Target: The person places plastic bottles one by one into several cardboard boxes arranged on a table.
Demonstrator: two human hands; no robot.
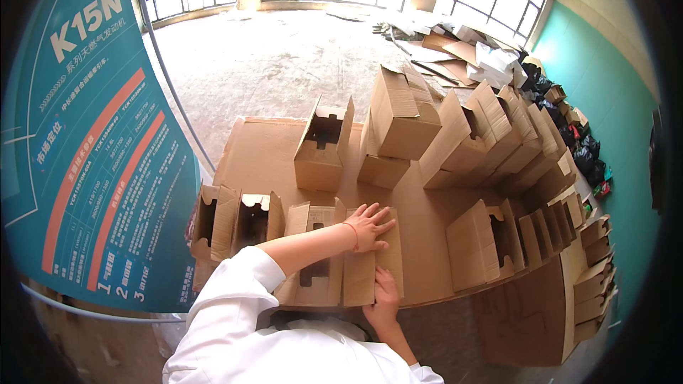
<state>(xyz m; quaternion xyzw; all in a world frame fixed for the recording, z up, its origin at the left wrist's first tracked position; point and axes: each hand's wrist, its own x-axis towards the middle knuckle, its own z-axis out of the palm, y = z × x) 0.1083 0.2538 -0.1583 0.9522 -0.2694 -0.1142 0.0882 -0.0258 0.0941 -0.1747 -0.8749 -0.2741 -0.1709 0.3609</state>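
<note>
On the brown work surface right in front of me lies a cardboard box (359, 279) with its flaps folded out. My left hand (370, 228) rests palm down on its upper part, fingers spread over the flap. At the box's near right edge is my right hand (385, 297), its fingers bent over the cardboard and gripping it. Beneath my left forearm sits another cardboard box (316, 270) with a cut-out opening, partly hidden by the arm. Two small open boxes (254, 224) stand side by side to the left.
Beyond my hands stand an open box (321, 146) and two stacked boxes (402, 117). Rows of open boxes (491, 135) fill the right side. A blue-green banner (92, 149) rises at the left. Scrap cardboard (455, 50) and black bags (587, 156) lie along the wall.
</note>
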